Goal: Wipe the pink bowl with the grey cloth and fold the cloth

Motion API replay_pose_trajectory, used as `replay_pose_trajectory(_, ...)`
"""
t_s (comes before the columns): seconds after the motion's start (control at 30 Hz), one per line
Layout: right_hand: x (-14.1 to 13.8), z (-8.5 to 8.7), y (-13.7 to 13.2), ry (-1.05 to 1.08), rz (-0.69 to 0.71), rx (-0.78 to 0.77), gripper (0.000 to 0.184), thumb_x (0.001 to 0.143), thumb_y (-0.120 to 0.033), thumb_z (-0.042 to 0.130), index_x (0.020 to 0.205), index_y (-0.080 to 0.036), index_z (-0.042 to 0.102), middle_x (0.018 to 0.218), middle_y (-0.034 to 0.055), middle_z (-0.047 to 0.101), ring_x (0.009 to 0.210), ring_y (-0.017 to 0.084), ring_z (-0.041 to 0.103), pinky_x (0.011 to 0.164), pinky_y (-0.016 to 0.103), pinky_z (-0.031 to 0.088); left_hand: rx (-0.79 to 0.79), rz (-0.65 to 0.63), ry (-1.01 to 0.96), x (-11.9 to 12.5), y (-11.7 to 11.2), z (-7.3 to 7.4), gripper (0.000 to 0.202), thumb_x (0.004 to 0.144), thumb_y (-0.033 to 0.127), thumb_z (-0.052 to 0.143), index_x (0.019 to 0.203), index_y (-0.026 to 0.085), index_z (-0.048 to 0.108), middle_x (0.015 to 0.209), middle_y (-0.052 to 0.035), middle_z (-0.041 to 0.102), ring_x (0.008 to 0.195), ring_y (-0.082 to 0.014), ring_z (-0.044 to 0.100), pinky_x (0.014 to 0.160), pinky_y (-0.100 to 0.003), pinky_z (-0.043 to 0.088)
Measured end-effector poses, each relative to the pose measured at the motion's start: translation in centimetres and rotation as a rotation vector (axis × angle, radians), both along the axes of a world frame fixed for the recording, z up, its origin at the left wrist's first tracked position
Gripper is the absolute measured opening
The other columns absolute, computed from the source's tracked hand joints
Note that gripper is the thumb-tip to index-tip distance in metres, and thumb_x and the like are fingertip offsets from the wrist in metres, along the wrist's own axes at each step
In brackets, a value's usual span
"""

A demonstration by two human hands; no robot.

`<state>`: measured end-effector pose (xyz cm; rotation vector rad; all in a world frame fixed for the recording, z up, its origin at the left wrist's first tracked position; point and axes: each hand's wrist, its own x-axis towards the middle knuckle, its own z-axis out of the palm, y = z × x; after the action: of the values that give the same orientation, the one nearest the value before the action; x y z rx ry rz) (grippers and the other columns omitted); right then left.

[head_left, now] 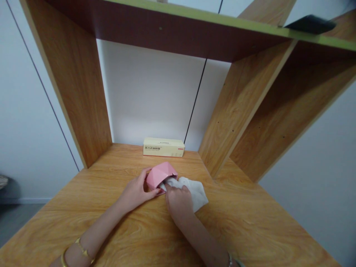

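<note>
A pink faceted container point(162, 173) lies tipped on its side on the wooden desk, its opening turned toward the right and toward me. My left hand point(138, 189) grips it from the left, thumb at the lower rim and fingers behind. A white cloth or tissue point(197, 193) runs from the container's opening out to the right over the desk. My right hand point(179, 200) is closed on this white cloth, with the fingertips pushed into the opening. The container's inside and those fingertips are mostly hidden.
Behind the container, a cream cardboard box point(163, 147) with printed characters stands near the white back wall. Wooden uprights point(247, 104) hold a shelf point(167, 33) above the desk point(133, 233). A dark flat object point(311, 24) rests on that shelf at the upper right.
</note>
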<state>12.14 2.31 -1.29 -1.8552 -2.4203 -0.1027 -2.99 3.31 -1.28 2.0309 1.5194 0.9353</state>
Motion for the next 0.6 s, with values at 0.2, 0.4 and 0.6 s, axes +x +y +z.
replay_pose_trajectory(0.2,-0.1,0.1,-0.5,0.204,0.157,-0.014,0.027,0.085,-0.022,0.034,0.094,-0.025,0.059,0.088,0.0004,0.067,0.080,0.014,0.060,0.068,0.026,0.032,-0.023,-0.071,-0.080,-0.7,0.4,-0.4,0.066,0.065,0.045,0.061,0.122,0.019,0.038,0.116,-0.0109,0.056,0.104,-0.0268,0.052,0.087,-0.038,0.041)
replay_pose_trajectory(0.4,0.3,-0.2,0.1,0.054,0.074,0.030,0.025,0.083,-0.016,0.037,0.090,-0.023,0.060,0.076,0.0038,0.068,0.068,0.018,0.061,0.069,0.031,0.031,-0.037,-0.110,-0.123,-0.9,0.3,-0.2,0.059,0.061,0.044,0.065,0.110,0.018,0.045,0.108,-0.0088,0.060,0.095,-0.0244,0.056,0.081,-0.034,0.044)
replay_pose_trajectory(0.6,1.0,0.3,0.5,-0.012,-0.080,0.133,0.028,0.086,-0.011,0.031,0.086,-0.015,0.059,0.076,0.0111,0.066,0.069,0.019,0.060,0.071,0.035,0.030,-0.073,-0.101,-0.125,-0.6,0.3,-1.0,0.053,0.060,0.040,0.067,0.100,0.018,0.041,0.099,-0.0078,0.061,0.089,-0.0230,0.058,0.076,-0.034,0.044)
